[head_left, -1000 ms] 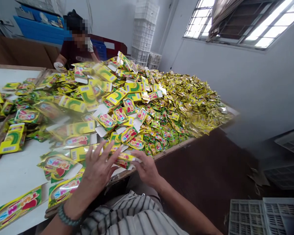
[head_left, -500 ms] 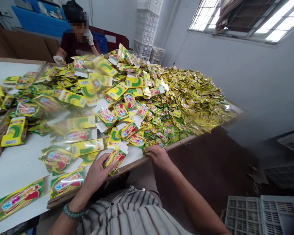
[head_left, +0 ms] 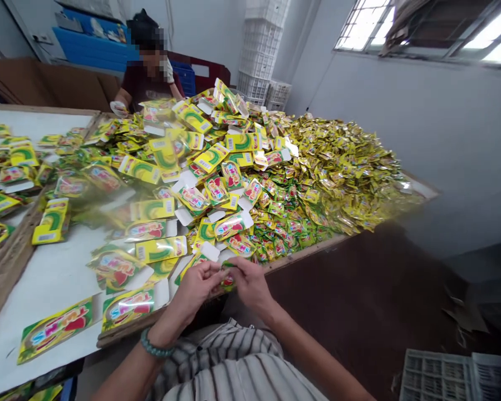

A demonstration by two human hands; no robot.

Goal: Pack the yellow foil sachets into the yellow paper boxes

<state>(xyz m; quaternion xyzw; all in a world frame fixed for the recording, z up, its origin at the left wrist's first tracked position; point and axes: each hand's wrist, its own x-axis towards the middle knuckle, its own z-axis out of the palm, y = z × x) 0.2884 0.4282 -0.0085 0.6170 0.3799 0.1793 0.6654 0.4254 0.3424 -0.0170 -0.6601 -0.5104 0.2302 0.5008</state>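
Observation:
My left hand (head_left: 197, 291) and my right hand (head_left: 250, 285) meet at the table's front edge. Both pinch a small green and yellow sachet (head_left: 228, 280), partly covered by my fingers. Just behind my left hand is a yellow and green printed box (head_left: 191, 269) with a white flap raised; its lower part is hidden by the hand. More printed boxes (head_left: 125, 307) lie flat to the left of my hands, several with open flaps. Beyond my right hand spreads a heap of small sachets (head_left: 292, 228).
A large mound of boxes and shiny sachets (head_left: 342, 167) covers the table's far side. Wooden strips (head_left: 14, 273) border the white tabletop (head_left: 62, 273). A person (head_left: 148, 72) with gloved hands sits opposite. White crates (head_left: 261, 50) are stacked behind; another crate (head_left: 436, 376) sits low at right.
My right hand has come left from the sachet heap with a sachet, meeting my left hand. My left hand has let go of the box and now grips the sachet. The view has shifted left.

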